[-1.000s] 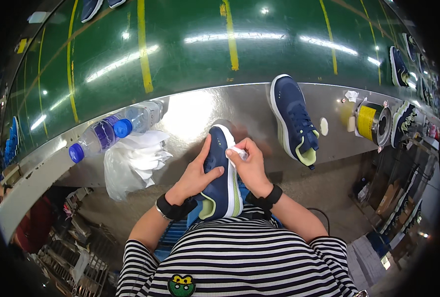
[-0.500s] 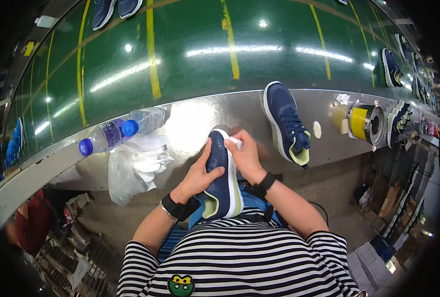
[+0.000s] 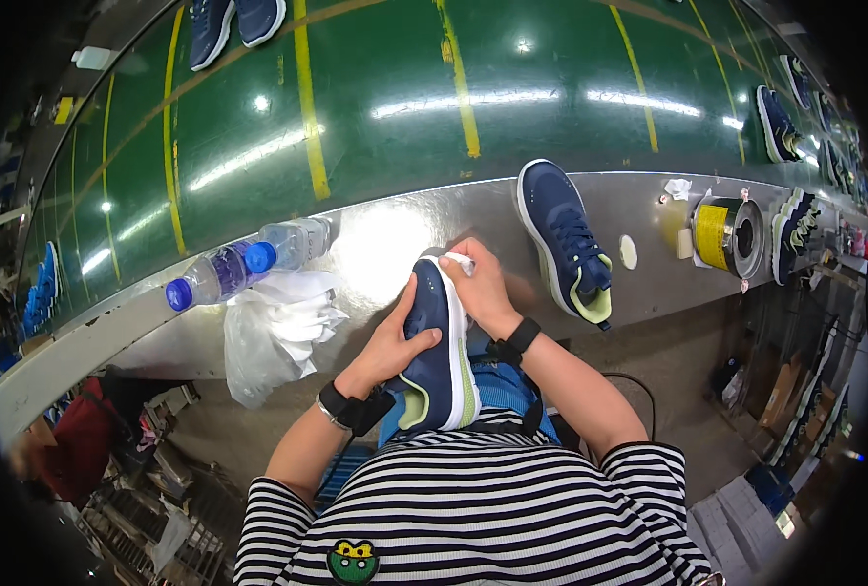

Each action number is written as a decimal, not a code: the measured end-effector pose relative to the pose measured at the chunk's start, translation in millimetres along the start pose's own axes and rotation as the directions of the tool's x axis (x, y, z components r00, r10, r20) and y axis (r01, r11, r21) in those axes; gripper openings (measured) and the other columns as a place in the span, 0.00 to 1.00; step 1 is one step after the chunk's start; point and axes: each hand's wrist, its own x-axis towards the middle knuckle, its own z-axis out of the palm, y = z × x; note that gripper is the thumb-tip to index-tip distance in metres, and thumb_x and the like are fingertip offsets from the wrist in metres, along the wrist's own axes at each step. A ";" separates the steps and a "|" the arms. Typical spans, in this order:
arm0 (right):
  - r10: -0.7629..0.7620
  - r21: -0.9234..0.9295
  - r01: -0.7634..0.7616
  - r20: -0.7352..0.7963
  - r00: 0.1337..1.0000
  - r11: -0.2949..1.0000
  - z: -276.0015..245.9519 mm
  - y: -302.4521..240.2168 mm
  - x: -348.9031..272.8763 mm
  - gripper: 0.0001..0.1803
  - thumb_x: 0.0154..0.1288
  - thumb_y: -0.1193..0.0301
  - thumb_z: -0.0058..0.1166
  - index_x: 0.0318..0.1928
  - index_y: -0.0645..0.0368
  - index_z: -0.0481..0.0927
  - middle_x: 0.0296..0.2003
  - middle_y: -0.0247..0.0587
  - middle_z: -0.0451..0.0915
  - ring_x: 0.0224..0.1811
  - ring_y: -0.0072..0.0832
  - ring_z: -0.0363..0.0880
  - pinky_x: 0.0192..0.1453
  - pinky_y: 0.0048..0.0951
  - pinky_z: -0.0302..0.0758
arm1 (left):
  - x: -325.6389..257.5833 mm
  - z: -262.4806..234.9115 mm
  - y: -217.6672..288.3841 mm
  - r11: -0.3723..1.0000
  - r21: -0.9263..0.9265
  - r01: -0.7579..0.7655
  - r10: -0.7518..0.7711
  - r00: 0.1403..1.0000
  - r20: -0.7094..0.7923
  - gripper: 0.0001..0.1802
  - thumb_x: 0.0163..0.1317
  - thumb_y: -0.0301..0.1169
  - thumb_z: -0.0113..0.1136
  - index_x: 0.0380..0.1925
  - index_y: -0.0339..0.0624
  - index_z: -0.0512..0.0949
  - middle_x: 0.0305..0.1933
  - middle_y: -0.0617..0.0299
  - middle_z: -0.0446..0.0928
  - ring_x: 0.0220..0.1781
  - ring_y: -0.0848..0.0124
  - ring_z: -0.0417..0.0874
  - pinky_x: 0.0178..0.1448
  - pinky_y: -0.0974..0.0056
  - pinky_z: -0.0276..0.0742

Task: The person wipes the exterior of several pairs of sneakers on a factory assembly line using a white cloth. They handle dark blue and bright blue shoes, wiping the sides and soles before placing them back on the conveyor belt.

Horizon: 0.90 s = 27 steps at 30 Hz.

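Note:
A navy sneaker point(image 3: 434, 376) with a white sole and pale green lining is held in front of my body, toe pointing away. My left hand point(image 3: 393, 342) is closed around its left side, with the thumb across the upper. Between the fingers of my right hand point(image 3: 483, 293) is a small white wad point(image 3: 462, 262), cloth or paper, pressed against the sole edge near the toe. A second navy sneaker point(image 3: 563, 234), laced with dark laces, lies to the right on the metal ledge point(image 3: 497, 220).
Two plastic bottles with blue caps point(image 3: 260, 257) lie left on the ledge, beside a clear bag of white cloths point(image 3: 282, 327). A tin with a yellow label point(image 3: 725, 236) stands right. Beyond runs a green belt point(image 3: 385, 59) carrying more shoes. Another person point(image 3: 77, 444) is at lower left.
My right hand has slid the white wad slightly up and left, closer to the toe tip. My left hand still grips the sneaker. The view has shifted slightly.

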 end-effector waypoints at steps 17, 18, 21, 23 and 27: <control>-0.455 -0.215 0.492 0.198 0.868 0.844 -18.8 -21.9 -18.9 0.07 0.54 0.77 0.61 0.35 0.61 0.81 0.29 0.41 0.74 0.32 0.36 0.73 0.37 0.33 0.70 | -10.4 -14.1 -5.2 0.982 -0.191 -0.001 0.013 0.998 0.061 0.49 0.57 0.27 0.62 0.72 0.41 0.41 0.74 0.51 0.48 0.73 0.67 0.52 0.72 0.66 0.49; -0.456 -0.224 0.494 0.201 0.867 0.840 -20.8 -23.6 -23.1 0.06 0.54 0.77 0.61 0.35 0.61 0.81 0.29 0.41 0.74 0.33 0.37 0.73 0.38 0.33 0.70 | -9.0 -14.7 -6.7 0.982 -0.187 -0.009 0.021 0.998 0.062 0.49 0.57 0.27 0.62 0.72 0.41 0.41 0.74 0.51 0.48 0.73 0.67 0.52 0.72 0.66 0.49; -0.465 -0.253 0.506 0.206 0.861 0.824 -24.8 -25.6 -43.0 0.06 0.53 0.78 0.60 0.34 0.60 0.81 0.28 0.41 0.74 0.34 0.38 0.73 0.39 0.33 0.70 | -8.7 -15.6 -3.8 0.979 -0.202 -0.018 0.031 0.997 0.065 0.49 0.57 0.26 0.62 0.72 0.40 0.41 0.75 0.51 0.47 0.73 0.67 0.51 0.73 0.66 0.48; -0.481 -0.273 0.524 0.210 0.851 0.807 -26.2 -24.9 -54.5 0.06 0.53 0.79 0.60 0.33 0.59 0.81 0.28 0.40 0.74 0.34 0.37 0.73 0.39 0.33 0.69 | -9.5 -15.2 -3.3 0.978 -0.206 -0.014 0.028 0.998 0.064 0.49 0.57 0.26 0.62 0.72 0.40 0.41 0.75 0.50 0.47 0.74 0.67 0.51 0.73 0.66 0.48; -0.543 -0.306 0.568 0.169 0.822 0.764 -19.9 -24.3 -49.7 0.06 0.52 0.80 0.59 0.32 0.60 0.81 0.28 0.39 0.74 0.34 0.37 0.72 0.40 0.35 0.67 | -10.0 -15.8 -2.6 0.978 -0.207 -0.004 0.017 0.998 0.058 0.49 0.57 0.27 0.62 0.72 0.39 0.41 0.74 0.50 0.47 0.74 0.66 0.51 0.73 0.66 0.47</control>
